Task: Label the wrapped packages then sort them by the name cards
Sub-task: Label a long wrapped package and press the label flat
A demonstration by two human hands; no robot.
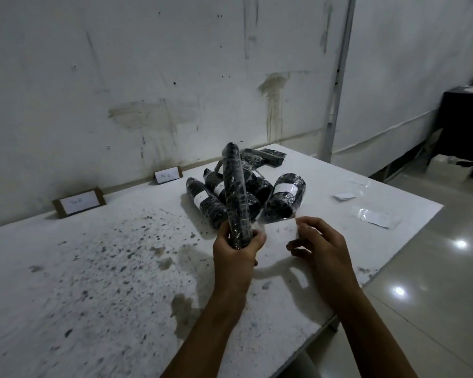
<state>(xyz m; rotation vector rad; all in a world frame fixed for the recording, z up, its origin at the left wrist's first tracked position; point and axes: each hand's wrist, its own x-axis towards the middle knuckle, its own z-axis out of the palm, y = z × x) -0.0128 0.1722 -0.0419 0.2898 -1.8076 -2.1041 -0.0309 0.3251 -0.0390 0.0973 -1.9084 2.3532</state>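
My left hand point(236, 248) grips the lower end of a long black package point(234, 192) wrapped in clear film and holds it upright above the table. My right hand point(316, 245) pinches a small white paper label point(280, 232) with handwriting, right beside the package's lower end. Behind them lies a pile of wrapped black packages point(246, 195); some carry white labels, such as the one on the right point(284, 197). Two folded name cards stand by the wall, one at the left point(78, 204) and one farther back point(167, 175).
The white table point(107, 268) is speckled with dark stains. More labels and clear film pieces point(373, 217) lie near its right edge, another slip point(344, 197) beyond them. A tiled floor and a dark cabinet point(464, 124) are at the right.
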